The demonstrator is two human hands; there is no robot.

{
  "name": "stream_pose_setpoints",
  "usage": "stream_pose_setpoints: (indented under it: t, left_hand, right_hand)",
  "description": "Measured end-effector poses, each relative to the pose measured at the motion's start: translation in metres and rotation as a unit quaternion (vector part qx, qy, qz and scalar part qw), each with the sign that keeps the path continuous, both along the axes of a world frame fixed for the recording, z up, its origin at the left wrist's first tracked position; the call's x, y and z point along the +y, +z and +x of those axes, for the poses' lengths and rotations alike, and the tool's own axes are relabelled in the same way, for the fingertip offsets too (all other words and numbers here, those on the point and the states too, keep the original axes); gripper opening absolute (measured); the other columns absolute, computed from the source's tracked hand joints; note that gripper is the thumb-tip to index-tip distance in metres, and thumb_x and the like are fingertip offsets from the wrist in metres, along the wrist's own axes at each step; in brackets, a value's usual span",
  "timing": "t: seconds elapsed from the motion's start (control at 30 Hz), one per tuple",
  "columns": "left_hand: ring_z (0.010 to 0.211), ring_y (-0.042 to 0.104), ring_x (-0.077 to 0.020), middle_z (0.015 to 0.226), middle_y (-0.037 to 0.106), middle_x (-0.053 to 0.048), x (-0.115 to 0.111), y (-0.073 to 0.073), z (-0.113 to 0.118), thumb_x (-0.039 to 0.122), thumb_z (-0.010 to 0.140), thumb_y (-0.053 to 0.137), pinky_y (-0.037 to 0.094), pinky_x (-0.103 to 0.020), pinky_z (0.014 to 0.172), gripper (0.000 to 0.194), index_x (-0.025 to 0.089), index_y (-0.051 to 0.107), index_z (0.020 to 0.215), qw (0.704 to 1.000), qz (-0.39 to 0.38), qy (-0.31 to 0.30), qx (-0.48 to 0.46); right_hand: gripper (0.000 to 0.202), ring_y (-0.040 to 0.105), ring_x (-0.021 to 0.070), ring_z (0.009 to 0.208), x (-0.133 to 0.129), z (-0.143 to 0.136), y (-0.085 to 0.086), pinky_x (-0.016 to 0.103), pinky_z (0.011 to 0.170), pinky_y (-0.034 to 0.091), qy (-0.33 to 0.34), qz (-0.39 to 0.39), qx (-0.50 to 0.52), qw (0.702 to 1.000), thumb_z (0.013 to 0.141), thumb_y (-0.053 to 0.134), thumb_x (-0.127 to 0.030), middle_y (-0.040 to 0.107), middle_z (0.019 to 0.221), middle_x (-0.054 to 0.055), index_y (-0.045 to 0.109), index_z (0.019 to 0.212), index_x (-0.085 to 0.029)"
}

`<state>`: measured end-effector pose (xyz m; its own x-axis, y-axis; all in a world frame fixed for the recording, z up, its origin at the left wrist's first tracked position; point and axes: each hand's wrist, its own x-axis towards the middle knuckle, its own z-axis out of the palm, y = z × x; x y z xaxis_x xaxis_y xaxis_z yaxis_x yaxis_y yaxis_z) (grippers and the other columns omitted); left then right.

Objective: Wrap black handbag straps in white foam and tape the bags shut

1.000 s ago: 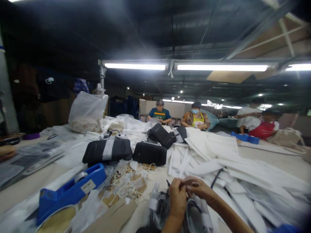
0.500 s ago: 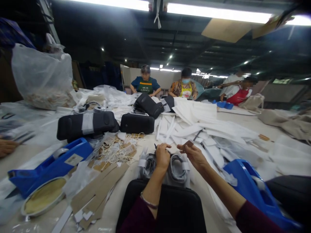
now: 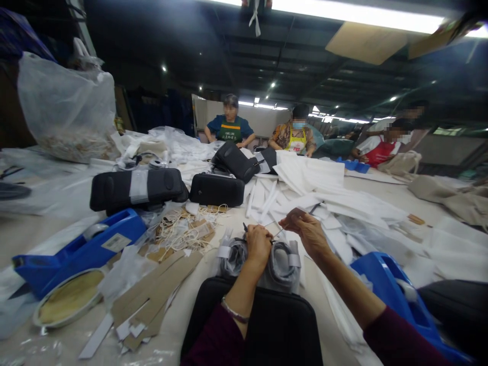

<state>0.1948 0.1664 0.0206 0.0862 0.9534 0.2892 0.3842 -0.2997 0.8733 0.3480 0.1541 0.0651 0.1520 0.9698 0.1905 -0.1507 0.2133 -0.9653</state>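
My left hand [image 3: 259, 246] is closed above two bagged grey coils, pinching a dark cord end; its tip sticks up beside the fingers. To its right, my right hand [image 3: 305, 229] pinches a small brown tag [image 3: 295, 215], and a thin string runs from it toward my left hand. The right coil [image 3: 282, 262] and the left coil [image 3: 233, 258] lie wrapped in clear plastic with white bands. A black case [image 3: 282, 325] lies flat below them, partly under my left forearm.
Blue tape dispensers stand left [image 3: 82, 249] and right [image 3: 400, 290]. Strings and tags [image 3: 183, 229], cardboard strips [image 3: 152, 300] and a round tin [image 3: 70, 297] lie left. Black cases [image 3: 137, 189] and white sheets [image 3: 312, 173] lie beyond. Several people work across the table.
My right hand has risen slightly with the tag, and a taut string now shows between my hands. The hand at the left edge has gone from view, and a dark object shows there.
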Motion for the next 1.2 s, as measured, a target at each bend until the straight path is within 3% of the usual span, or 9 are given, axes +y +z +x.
stream_pose_setpoints:
  t: [0.13, 0.27, 0.37, 0.57, 0.7, 0.8, 0.87, 1.03, 1.2]
  left_hand:
    - [0.100, 0.054, -0.0233, 0.083, 0.068, -0.007, 0.001, 0.000, -0.002, -0.007, 0.063, 0.051, 0.041, -0.039, 0.096, 0.029, 0.017, 0.069, 0.063, 0.996, 0.022, 0.023, -0.080]
    - [0.099, 0.059, -0.0164, 0.100, 0.065, -0.006, 0.007, 0.005, -0.010, -0.008, 0.061, 0.036, 0.050, -0.031, 0.087, 0.042, 0.016, 0.065, 0.080, 0.972, 0.055, 0.088, -0.212]
    - [0.092, 0.061, -0.0151, 0.096, 0.062, -0.006, 0.012, 0.012, -0.017, -0.002, 0.064, 0.033, 0.054, -0.027, 0.073, 0.038, 0.016, 0.057, 0.087, 0.943, 0.077, 0.137, -0.292]
    - [0.090, 0.060, -0.0116, 0.094, 0.058, -0.005, 0.015, 0.035, -0.038, 0.006, 0.071, 0.032, 0.053, -0.027, 0.084, 0.029, 0.017, 0.050, 0.091, 0.922, 0.126, 0.185, -0.315]
    - [0.078, 0.063, -0.0116, 0.083, 0.061, -0.005, 0.011, 0.041, -0.046, 0.006, 0.068, 0.029, 0.054, -0.024, 0.073, 0.029, 0.016, 0.052, 0.082, 0.954, 0.096, 0.157, -0.235]
    - [0.064, 0.064, -0.0133, 0.069, 0.065, -0.004, 0.008, 0.038, -0.045, 0.003, 0.065, 0.033, 0.054, -0.024, 0.064, 0.030, 0.014, 0.060, 0.073, 0.991, 0.036, 0.076, -0.104]
    - [0.067, 0.067, -0.0165, 0.066, 0.068, -0.005, 0.006, 0.035, -0.042, 0.000, 0.062, 0.039, 0.054, -0.028, 0.070, 0.029, 0.014, 0.065, 0.066, 1.000, -0.001, 0.018, 0.009]
    - [0.094, 0.067, -0.0293, 0.086, 0.073, -0.015, -0.002, 0.033, -0.035, -0.002, 0.064, 0.053, 0.048, -0.041, 0.089, 0.026, 0.014, 0.072, 0.071, 0.959, -0.057, -0.065, 0.268]
    - [0.102, 0.065, -0.0335, 0.101, 0.070, -0.021, -0.004, 0.034, -0.028, 0.003, 0.073, 0.052, 0.048, -0.043, 0.088, 0.024, 0.010, 0.072, 0.084, 0.912, -0.069, -0.103, 0.391]
  right_hand:
    - [0.034, 0.070, 0.0246, 0.078, 0.014, 0.008, -0.005, 0.039, 0.074, 0.055, -0.059, -0.036, -0.043, 0.997, 0.070, 0.071, -0.046, 0.073, 0.080, 0.009, 0.065, 0.085, -0.016]
    - [0.037, 0.067, 0.0255, 0.090, 0.008, 0.012, -0.004, 0.046, 0.087, 0.049, -0.163, -0.044, -0.125, 0.978, 0.063, 0.072, -0.032, 0.071, 0.096, 0.011, 0.066, 0.096, -0.015]
    - [0.029, 0.064, 0.0229, 0.095, -0.022, -0.004, 0.011, 0.042, 0.093, 0.045, -0.136, -0.001, -0.202, 0.970, 0.068, 0.067, -0.026, 0.071, 0.099, 0.009, 0.068, 0.096, -0.017]
    - [0.017, 0.062, 0.0171, 0.087, -0.098, -0.070, 0.048, 0.031, 0.083, 0.047, -0.100, 0.108, -0.284, 0.948, 0.086, 0.051, -0.018, 0.067, 0.091, 0.003, 0.067, 0.092, -0.020]
    - [0.026, 0.056, 0.0161, 0.079, -0.133, -0.110, 0.015, 0.028, 0.072, 0.046, -0.011, 0.177, -0.385, 0.906, 0.088, 0.041, -0.006, 0.061, 0.083, 0.003, 0.064, 0.090, -0.019]
    - [0.031, 0.050, 0.0209, 0.083, -0.146, -0.126, -0.025, 0.034, 0.074, 0.045, 0.009, 0.185, -0.495, 0.849, 0.082, 0.039, 0.002, 0.060, 0.087, 0.008, 0.063, 0.093, -0.016]
    - [0.034, 0.047, 0.0239, 0.087, -0.150, -0.129, -0.043, 0.037, 0.077, 0.045, -0.001, 0.185, -0.542, 0.820, 0.076, 0.040, 0.005, 0.059, 0.093, 0.011, 0.062, 0.094, -0.013]
    - [0.033, 0.044, 0.0249, 0.089, -0.148, -0.125, -0.053, 0.038, 0.080, 0.045, -0.013, 0.173, -0.549, 0.817, 0.074, 0.040, 0.005, 0.055, 0.094, 0.011, 0.060, 0.093, -0.013]
    - [0.031, 0.042, 0.0244, 0.090, -0.144, -0.124, -0.057, 0.038, 0.082, 0.045, -0.022, 0.171, -0.551, 0.816, 0.074, 0.039, 0.004, 0.053, 0.094, 0.009, 0.056, 0.089, -0.017]
